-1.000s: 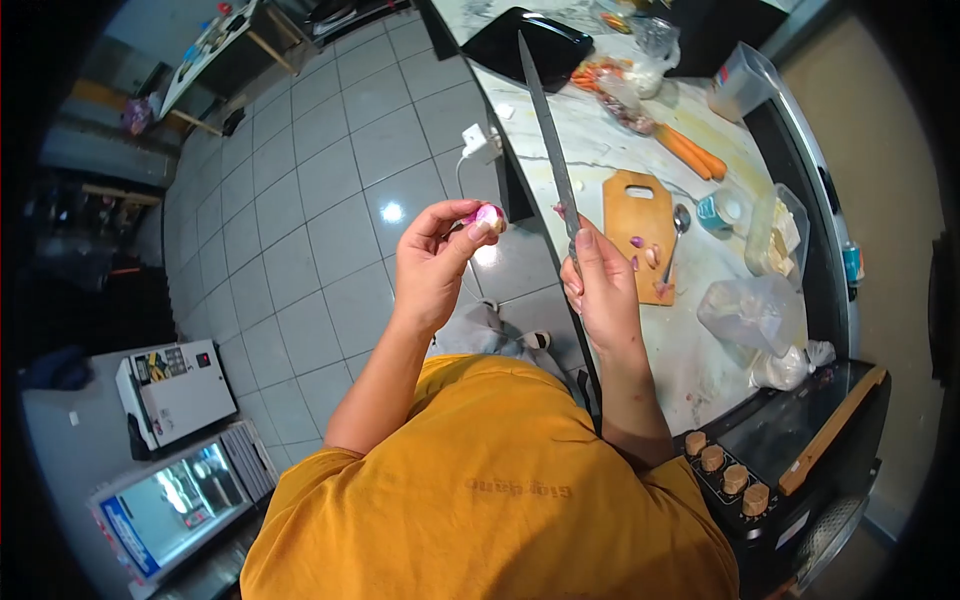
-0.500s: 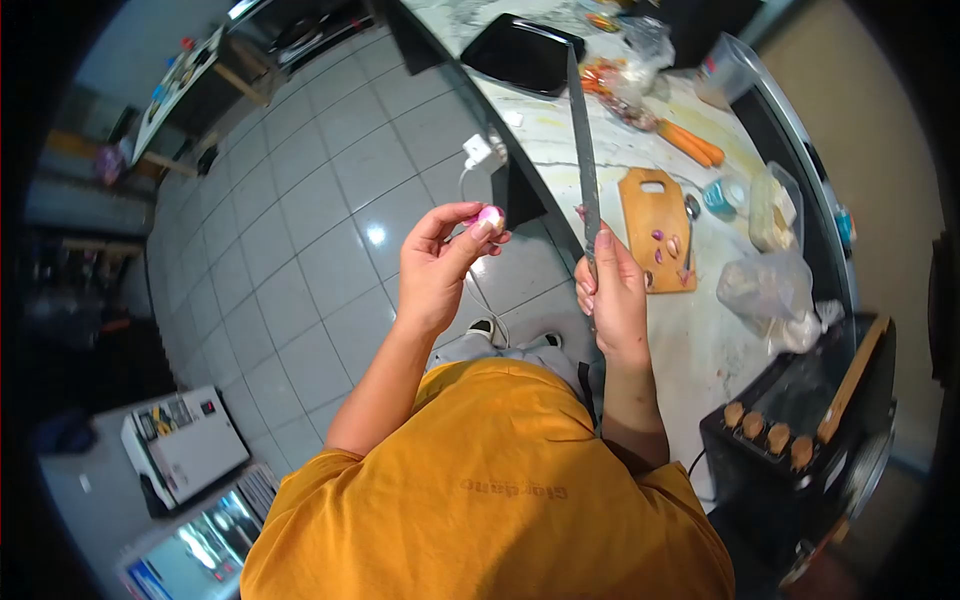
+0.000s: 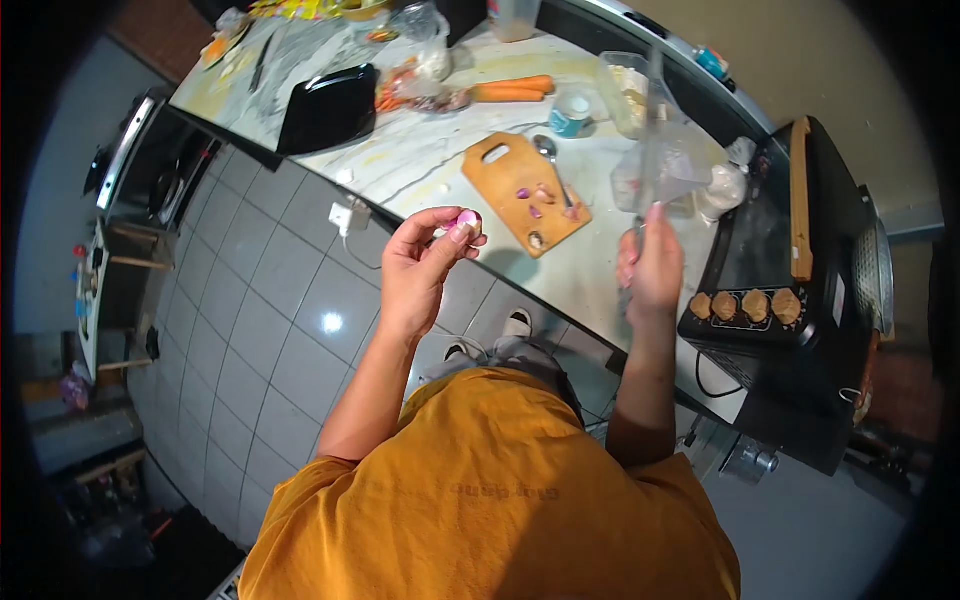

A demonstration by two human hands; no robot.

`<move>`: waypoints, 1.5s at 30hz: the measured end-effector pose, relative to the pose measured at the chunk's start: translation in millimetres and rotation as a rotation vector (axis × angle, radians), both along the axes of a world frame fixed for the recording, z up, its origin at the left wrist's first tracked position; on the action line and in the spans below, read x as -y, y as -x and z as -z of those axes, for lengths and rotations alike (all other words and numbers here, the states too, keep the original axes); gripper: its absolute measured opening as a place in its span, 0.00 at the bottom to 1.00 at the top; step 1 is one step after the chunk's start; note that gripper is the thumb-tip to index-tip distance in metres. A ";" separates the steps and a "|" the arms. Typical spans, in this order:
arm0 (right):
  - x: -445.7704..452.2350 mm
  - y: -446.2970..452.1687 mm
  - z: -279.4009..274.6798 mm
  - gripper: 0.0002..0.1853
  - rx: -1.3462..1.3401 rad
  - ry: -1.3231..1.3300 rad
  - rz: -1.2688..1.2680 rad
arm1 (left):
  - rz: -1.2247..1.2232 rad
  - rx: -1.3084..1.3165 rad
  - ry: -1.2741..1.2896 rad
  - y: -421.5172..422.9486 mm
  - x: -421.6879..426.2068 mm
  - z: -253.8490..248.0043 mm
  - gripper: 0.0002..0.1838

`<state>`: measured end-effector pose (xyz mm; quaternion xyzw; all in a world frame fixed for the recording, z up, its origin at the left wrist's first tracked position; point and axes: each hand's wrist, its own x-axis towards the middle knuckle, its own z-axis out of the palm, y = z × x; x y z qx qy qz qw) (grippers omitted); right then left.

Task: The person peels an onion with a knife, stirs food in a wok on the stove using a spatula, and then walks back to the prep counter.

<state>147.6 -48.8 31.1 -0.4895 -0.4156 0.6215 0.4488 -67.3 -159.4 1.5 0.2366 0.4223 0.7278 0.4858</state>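
Between the thumb and fingers of my left hand (image 3: 425, 262) is a small purple and white shallot (image 3: 467, 222), held over the floor by the counter's edge. My right hand (image 3: 655, 262) grips a long knife (image 3: 652, 140), blade up and blurred by motion, over the marble counter. A wooden cutting board (image 3: 490, 172) lies on the counter between and beyond my hands, bearing several small purple and pale pieces (image 3: 535, 211). A metal spoon (image 3: 545, 147) rests along the board's right side.
The marble counter (image 3: 420, 180) holds a black tray (image 3: 330, 110), carrots (image 3: 512, 90), plastic bags (image 3: 432, 60), a blue-white cup (image 3: 570, 115) and a plastic container (image 3: 625, 92). At right is a black oven (image 3: 760, 230) with knobs. A white plug (image 3: 347, 217) hangs near the counter edge.
The view has turned right, bringing the counter and board in front of me and the oven higher. The knife has moved right, away from my left hand, which still holds the shallot.
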 end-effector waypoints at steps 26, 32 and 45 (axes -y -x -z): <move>-128.1 -97.9 0.9 0.19 0.583 -0.366 -0.073 | 0.118 0.013 0.109 -76.5 -113.4 -5.2 0.12; -132.4 -93.4 13.0 0.11 0.661 -0.418 0.084 | 0.219 -0.002 0.084 -63.9 -132.6 -4.0 0.12; -135.1 -53.0 1.0 0.22 0.917 -0.427 0.280 | 0.315 0.028 -0.077 -32.4 -159.6 -4.0 0.13</move>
